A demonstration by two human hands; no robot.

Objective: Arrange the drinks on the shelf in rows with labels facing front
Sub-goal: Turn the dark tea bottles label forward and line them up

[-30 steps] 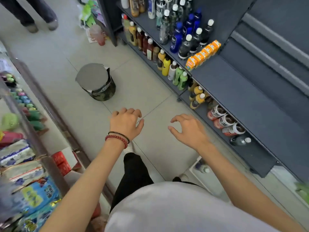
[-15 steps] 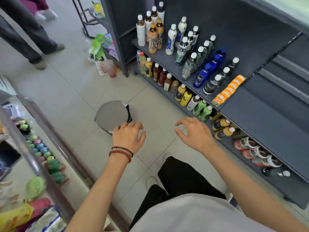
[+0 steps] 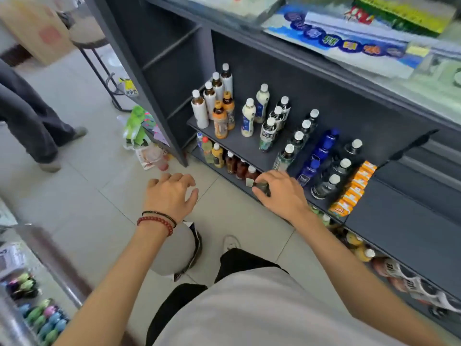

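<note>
Shelf (image 3: 239, 143): dark grey, with drinks on the two tiers before you.
Upper tier: four white bottles (image 3: 199, 111) in one row, two orange bottles (image 3: 220, 119), three black bottles (image 3: 324, 187).
Your left hand (image 3: 172, 196): fingers loose, holding nothing, over the floor.
Your right hand (image 3: 282, 196): fingers curled at a dark bottle (image 3: 262, 187) on the lower tier; grip unclear.
Bracelets (image 3: 157, 221): two, on your left wrist.

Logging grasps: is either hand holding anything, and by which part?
The right hand grips a dark bottle by its top; the left hand holds nothing.
</note>
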